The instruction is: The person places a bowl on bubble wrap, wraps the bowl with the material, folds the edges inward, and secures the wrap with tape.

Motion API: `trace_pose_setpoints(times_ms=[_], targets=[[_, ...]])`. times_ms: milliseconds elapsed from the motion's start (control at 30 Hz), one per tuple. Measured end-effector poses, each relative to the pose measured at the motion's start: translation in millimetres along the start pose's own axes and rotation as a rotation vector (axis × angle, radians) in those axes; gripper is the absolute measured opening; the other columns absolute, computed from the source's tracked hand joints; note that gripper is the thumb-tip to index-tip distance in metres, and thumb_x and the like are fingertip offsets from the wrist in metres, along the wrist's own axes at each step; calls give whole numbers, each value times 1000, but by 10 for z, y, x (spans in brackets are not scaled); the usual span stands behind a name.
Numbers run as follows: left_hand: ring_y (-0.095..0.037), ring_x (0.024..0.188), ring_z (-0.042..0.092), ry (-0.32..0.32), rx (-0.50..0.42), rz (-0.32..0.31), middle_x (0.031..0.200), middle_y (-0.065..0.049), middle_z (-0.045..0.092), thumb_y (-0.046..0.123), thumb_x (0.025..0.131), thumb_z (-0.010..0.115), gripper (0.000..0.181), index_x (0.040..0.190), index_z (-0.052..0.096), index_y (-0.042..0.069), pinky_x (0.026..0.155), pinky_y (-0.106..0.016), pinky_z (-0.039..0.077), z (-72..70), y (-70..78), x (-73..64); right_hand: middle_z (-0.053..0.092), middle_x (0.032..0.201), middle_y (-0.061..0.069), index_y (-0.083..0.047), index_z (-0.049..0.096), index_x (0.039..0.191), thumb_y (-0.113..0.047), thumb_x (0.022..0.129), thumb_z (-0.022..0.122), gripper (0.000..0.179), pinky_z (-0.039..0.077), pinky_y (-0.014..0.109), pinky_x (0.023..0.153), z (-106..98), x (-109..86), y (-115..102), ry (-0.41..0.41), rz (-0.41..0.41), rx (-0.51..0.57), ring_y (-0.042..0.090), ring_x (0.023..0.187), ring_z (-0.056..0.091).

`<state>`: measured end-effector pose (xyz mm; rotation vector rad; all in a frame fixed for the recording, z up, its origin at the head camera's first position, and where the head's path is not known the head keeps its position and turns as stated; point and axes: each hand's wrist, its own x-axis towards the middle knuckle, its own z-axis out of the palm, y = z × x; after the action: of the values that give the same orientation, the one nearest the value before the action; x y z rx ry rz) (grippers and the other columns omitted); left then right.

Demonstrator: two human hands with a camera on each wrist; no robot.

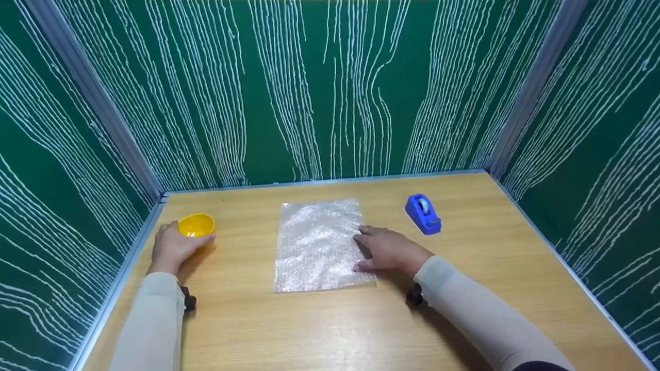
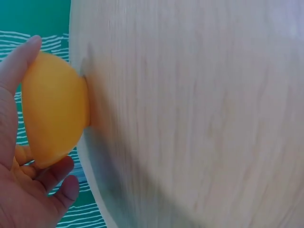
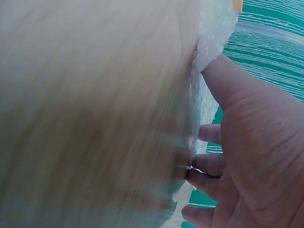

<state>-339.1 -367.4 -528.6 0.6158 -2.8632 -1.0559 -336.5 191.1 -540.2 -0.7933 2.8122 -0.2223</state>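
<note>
My left hand grips a small yellow bowl at the left of the table, thumb on one side of the rim and fingers on the other. The left wrist view shows the bowl upright, its foot at the tabletop. Near the middle lies a flat sheet of clear bubble wrap. At its right edge my right hand rests with fingers spread, the fingertips touching the wrap. In the right wrist view the thumb and fingers meet the edge of the bubble wrap without curling round it.
A blue tape dispenser with a roll of tape stands at the back right, beyond my right hand. Green panels with white wavy lines rise behind the wooden table and along both sides, with metal posts at the corners.
</note>
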Motion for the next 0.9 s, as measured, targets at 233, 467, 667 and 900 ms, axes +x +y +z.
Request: trace_pose_setpoints(times_ms=[233, 467, 667, 900], targets=[[-49, 145, 46, -1, -22, 38, 167, -31, 41, 65, 83, 96, 134, 173, 28, -6, 136, -66, 38, 59, 37, -39, 39, 184, 15, -18, 47, 174, -73, 98, 76, 99, 35, 67, 137, 0, 0, -4, -6, 0, -19, 44, 170, 40], [-46, 143, 48, -2, -29, 105, 163, -28, 44, 63, 84, 96, 129, 172, 31, -4, 135, -65, 39, 147, 205, -103, 38, 184, 18, -15, 48, 173, -71, 101, 74, 95, 35, 76, 133, -16, -15, -5, -4, -32, -33, 46, 170, 37], [-44, 143, 49, -21, -57, 151, 162, -25, 45, 61, 83, 98, 128, 173, 32, 0, 135, -63, 41, 232, 413, -164, 37, 185, 15, -18, 47, 174, -71, 101, 74, 95, 33, 74, 135, -19, -11, -10, -12, -16, -23, 44, 172, 35], [-43, 144, 51, -66, -57, 203, 161, -21, 46, 65, 79, 99, 128, 172, 34, 4, 135, -64, 42, 376, 669, -251, 37, 186, 13, -21, 48, 174, -74, 100, 73, 95, 33, 71, 136, -16, 14, 3, -16, 1, -29, 43, 172, 35]])
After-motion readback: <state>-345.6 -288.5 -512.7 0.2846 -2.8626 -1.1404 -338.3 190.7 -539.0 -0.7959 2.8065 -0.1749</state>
